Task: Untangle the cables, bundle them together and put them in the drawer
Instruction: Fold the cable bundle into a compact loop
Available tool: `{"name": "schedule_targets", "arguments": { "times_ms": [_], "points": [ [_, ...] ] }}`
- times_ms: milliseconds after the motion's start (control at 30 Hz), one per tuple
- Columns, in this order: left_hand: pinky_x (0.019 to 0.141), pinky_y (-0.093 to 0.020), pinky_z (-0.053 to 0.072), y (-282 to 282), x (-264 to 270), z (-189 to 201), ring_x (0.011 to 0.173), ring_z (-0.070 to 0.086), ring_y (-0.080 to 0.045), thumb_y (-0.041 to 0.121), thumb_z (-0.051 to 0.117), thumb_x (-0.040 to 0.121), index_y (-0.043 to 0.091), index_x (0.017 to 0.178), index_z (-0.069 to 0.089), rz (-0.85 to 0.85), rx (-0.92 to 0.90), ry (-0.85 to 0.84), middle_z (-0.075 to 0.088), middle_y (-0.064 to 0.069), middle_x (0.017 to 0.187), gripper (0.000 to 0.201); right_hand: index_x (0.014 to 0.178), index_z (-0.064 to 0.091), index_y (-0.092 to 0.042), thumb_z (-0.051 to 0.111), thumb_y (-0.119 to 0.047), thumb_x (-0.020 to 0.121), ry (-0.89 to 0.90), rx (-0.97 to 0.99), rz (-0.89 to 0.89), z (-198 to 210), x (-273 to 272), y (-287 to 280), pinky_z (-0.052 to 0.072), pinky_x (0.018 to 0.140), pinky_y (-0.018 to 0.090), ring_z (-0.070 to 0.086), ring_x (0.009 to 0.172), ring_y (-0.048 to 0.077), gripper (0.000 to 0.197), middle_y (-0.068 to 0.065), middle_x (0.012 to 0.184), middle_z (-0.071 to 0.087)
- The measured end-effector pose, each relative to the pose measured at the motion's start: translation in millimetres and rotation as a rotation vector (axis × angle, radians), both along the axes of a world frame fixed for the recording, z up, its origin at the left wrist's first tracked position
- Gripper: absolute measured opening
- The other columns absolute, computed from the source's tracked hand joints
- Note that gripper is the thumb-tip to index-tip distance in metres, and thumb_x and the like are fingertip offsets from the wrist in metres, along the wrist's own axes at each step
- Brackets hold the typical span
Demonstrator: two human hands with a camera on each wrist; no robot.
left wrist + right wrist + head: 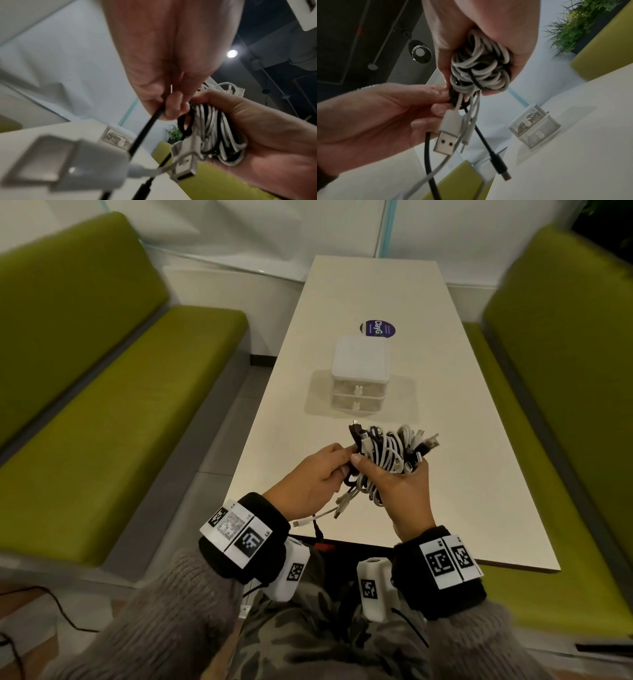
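Note:
My right hand [394,484] grips a coiled bundle of white and black cables [390,453] above the near end of the table; the same bundle [479,70] fills its palm in the right wrist view. At the bundle's left side, my left hand [318,477] pinches a black cable [145,129]. Loose ends hang below the hands: a white USB plug [447,139] and a black plug [500,169]. The small clear two-drawer box [359,374] stands further back on the table, both drawers shut, with cables visible inside the upper drawer [530,119].
The white table [462,474] runs away from me between two green benches [102,405]. A round purple sticker [377,328] lies behind the drawer box. A green plant [583,20] stands past the right bench.

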State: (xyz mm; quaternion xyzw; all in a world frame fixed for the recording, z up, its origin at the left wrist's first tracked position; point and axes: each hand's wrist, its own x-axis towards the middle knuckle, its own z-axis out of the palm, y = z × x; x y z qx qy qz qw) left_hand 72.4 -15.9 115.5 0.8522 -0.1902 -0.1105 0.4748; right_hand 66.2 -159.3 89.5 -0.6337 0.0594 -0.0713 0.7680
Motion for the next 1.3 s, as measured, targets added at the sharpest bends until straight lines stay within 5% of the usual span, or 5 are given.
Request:
{"name": "schedule_targets", "arguments": {
  "times_ms": [300, 567, 667, 967, 1300],
  "points": [
    [0.052, -0.024, 0.054, -5, -4, -9, 0.069, 0.067, -0.017, -0.002, 0.052, 0.091, 0.006, 0.1, 0.067, 0.202, -0.256, 0.068, 0.053, -0.007, 0.089, 0.02, 0.097, 0.069, -0.007, 0.077, -0.003, 0.076, 0.025, 0.005, 0.084, -4, 0, -4, 0.057, 0.082, 0.036, 0.071, 0.089, 0.022, 0.023, 0.006, 0.091, 0.074],
    [0.074, -0.01, 0.046, 2, -16, -12, 0.084, 0.058, -0.002, 0.022, 0.064, 0.087, 0.031, 0.135, 0.045, 0.162, -0.004, -0.04, 0.052, 0.011, 0.116, 0.053, 0.103, 0.062, 0.003, 0.073, 0.004, 0.077, 0.067, 0.087, -0.171, -2, 9, -15, 0.051, 0.055, 0.026, 0.066, 0.061, 0.007, 0.028, -0.004, 0.071, 0.07],
    [0.074, -0.008, 0.045, 21, -28, -19, 0.082, 0.058, -0.002, 0.016, 0.059, 0.09, 0.023, 0.11, 0.063, 0.428, -0.084, -0.233, 0.061, 0.007, 0.1, 0.022, 0.124, 0.046, 0.012, 0.072, 0.005, 0.078, 0.065, 0.257, -0.314, 3, 13, -29, 0.053, 0.053, 0.021, 0.065, 0.066, 0.006, 0.053, 0.005, 0.088, 0.066],
    [0.059, -0.025, 0.054, -9, -34, -36, 0.068, 0.061, -0.015, 0.02, 0.056, 0.092, 0.007, 0.107, 0.064, 0.438, -0.402, 0.325, 0.068, -0.009, 0.08, 0.022, 0.135, 0.04, 0.006, 0.071, 0.004, 0.079, 0.084, 0.419, -0.35, 7, 9, -17, 0.057, 0.069, 0.022, 0.061, 0.097, 0.019, 0.063, 0.012, 0.112, 0.061],
    [0.076, -0.011, 0.044, -17, -27, -23, 0.084, 0.053, -0.008, 0.01, 0.067, 0.083, 0.011, 0.102, 0.072, 0.372, -0.154, -0.457, 0.055, -0.001, 0.088, 0.019, 0.129, 0.042, 0.011, 0.073, 0.004, 0.077, 0.141, 0.374, -0.305, -3, -6, -1, 0.056, 0.072, 0.025, 0.063, 0.092, 0.02, 0.061, 0.016, 0.108, 0.062]
  ]
}}
